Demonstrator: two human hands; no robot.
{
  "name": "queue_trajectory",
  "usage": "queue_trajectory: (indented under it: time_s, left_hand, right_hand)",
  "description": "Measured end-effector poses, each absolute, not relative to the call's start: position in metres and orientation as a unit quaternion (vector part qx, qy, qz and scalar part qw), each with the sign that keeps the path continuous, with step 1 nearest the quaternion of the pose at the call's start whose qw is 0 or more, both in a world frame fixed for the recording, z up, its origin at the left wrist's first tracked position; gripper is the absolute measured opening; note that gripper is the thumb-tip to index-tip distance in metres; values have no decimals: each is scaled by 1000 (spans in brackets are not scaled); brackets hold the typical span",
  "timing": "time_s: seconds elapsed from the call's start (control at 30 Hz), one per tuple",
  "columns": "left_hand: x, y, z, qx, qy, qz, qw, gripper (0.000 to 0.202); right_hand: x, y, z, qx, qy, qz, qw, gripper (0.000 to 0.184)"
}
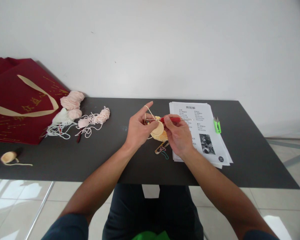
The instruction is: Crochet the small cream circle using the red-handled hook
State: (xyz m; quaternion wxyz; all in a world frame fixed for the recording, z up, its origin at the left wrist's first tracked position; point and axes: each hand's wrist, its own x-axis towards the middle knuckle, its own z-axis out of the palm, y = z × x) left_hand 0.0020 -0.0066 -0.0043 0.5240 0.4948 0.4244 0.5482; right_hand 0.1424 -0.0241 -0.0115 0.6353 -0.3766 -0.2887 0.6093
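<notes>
My left hand (139,128) pinches a small round cream crochet piece (158,129), its index finger raised with a strand of yarn looped over it. A red-handled crochet hook (172,119) is gripped in my right hand (178,135), its metal tip meeting the top edge of the piece. Behind and below the piece lies some yellow yarn (162,136), partly hidden by my hands. Just under my hands on the table are a metal clipper-like tool (159,148) and a small green loop (165,155).
Printed sheets (210,143) lie to the right, with green thread snips (217,125) on their edge. Pale pink and white yarn (72,103) is heaped at left beside a dark red bag (20,106). A small cream crocheted cup (9,157) sits on the black table (102,153).
</notes>
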Motion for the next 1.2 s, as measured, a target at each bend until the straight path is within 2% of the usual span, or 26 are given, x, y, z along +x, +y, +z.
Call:
queue_trajectory:
  time_s: [0.2,0.3,0.47,0.57,0.63,0.73,0.93,1.2]
  left_hand:
    - [2,-7,-2,467,412,565,541,68]
    - [3,-6,-3,449,404,585,541,69]
    - [5,-7,-5,411,368,608,571,77]
    - [6,-8,-2,359,347,603,622,85]
    - [6,-9,2,323,342,600,647,89]
    - [6,-11,9,289,342,592,670,89]
    - [3,-11,13,280,333,583,686,75]
    - [1,-9,10,297,329,573,690,77]
  right_hand:
    - [141,-26,-16,-398,-314,574,644,22]
    - [139,-29,-16,-427,-353,524,647,22]
    - [140,-39,-14,-486,-486,343,640,16]
    - [141,-42,-15,-446,-577,224,647,17]
    - [141,-44,-16,-420,-606,196,647,23]
    - [141,-46,-16,-415,-592,228,653,27]
    - [141,-42,-18,-397,-517,368,664,17]
    - [144,-28,-12,-334,-384,545,666,9]
